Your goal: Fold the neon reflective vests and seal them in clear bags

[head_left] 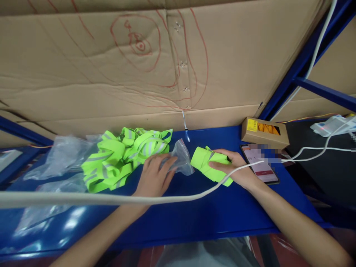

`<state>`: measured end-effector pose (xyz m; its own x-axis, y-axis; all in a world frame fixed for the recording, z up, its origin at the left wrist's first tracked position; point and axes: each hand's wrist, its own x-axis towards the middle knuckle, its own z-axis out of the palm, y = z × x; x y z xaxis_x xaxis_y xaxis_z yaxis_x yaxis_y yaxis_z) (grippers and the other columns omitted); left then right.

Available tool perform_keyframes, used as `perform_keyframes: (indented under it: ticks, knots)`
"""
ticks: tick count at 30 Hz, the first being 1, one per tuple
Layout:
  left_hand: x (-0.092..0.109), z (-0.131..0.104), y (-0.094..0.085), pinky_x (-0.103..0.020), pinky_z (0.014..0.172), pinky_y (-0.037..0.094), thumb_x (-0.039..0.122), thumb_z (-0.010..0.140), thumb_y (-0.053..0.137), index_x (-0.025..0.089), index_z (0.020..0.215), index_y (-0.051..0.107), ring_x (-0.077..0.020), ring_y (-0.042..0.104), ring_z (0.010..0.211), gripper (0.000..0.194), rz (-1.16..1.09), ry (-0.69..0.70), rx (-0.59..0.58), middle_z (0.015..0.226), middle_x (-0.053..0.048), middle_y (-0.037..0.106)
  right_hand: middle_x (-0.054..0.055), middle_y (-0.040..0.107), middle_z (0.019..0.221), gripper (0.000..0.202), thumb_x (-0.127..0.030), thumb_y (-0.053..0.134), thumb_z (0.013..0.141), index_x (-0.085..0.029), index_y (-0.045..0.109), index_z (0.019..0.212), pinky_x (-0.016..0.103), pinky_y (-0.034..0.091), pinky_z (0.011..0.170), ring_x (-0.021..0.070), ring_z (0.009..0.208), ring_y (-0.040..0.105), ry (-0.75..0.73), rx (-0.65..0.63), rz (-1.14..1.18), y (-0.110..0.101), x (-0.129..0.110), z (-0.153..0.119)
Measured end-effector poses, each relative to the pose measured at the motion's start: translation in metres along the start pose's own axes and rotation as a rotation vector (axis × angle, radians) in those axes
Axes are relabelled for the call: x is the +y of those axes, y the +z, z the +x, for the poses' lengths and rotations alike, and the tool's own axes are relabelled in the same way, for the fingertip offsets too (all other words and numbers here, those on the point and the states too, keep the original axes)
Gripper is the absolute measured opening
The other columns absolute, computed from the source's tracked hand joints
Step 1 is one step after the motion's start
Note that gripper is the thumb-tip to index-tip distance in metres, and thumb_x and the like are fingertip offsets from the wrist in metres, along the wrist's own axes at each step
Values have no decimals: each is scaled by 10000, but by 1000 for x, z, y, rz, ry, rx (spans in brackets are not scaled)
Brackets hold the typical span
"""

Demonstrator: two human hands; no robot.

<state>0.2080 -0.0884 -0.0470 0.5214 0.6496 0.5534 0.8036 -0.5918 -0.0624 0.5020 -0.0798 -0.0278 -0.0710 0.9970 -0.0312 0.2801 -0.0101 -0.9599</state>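
Note:
My right hand (236, 167) is closed around a folded bundle of neon-yellow reflective strap (210, 163), with a grey stripe showing on it. Just left of that bundle is a small clear zip bag (182, 157), its edge turned toward the strap. The curled fingers of my left hand (155, 172) hold the bag's left side; part of their grip is hidden. Behind and left of this hand lies a loose heap of the same neon reflective straps (119, 159).
Clear plastic bags (66, 155) lie at the left of the blue shelf (194, 218). A phone (261, 167) and a small cardboard box (265, 133) are at the right. A white cable (111, 200) crosses in front of my hands. Cardboard (222, 55) walls the back.

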Motion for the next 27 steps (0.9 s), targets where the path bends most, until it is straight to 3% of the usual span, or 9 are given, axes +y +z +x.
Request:
perform_keyframes:
  ticks: [4,11,15,18,20,24,27]
  knots:
    - [-1,-2,6,-473,987,475,229,984,569,176,1275,595,-308,615,1168,297,-30,-13,-7,1219,-161,649,46,757,911,536,-517,838,681,-177,772,1090,331,535,701,245,815,683,-27,103,-44,0,2,2]
    - [5,3,12,-487,966,441,258,975,572,188,1260,624,-318,631,1121,298,28,-35,-51,1282,-164,640,38,764,920,580,-480,895,626,-182,763,1105,318,560,681,229,777,709,104,-41,253,3,1,0]
    - [18,13,10,-525,987,401,137,938,507,188,1234,631,-347,582,1205,325,65,-111,-44,1376,-185,574,33,768,898,548,-465,917,609,-189,769,1059,319,567,667,229,753,717,123,2,331,1,1,1]
    - [35,29,13,-456,897,440,89,889,502,167,1200,625,-322,606,1102,343,32,-129,-58,1243,-162,638,38,779,937,513,-455,915,637,-196,761,1052,307,573,685,228,777,733,126,70,445,-2,2,3]
    - [46,42,19,-444,836,446,109,880,538,154,1145,636,-323,617,1009,287,48,-104,-138,1116,-149,669,56,787,995,497,-448,905,666,-198,751,1067,314,584,727,245,832,749,142,74,546,-5,2,5]
    - [52,56,27,-446,793,421,18,841,529,156,1060,649,-323,625,939,285,58,-35,-315,995,-127,682,109,784,1097,482,-461,858,712,-184,750,1090,374,600,824,309,954,759,200,-47,714,-12,3,11]
    - [45,54,20,-420,842,420,7,895,487,202,1035,628,-271,633,985,278,-162,-32,-256,1026,-71,689,119,787,1090,487,-448,841,728,-174,756,1121,382,597,853,317,980,758,195,-170,775,-16,5,13]
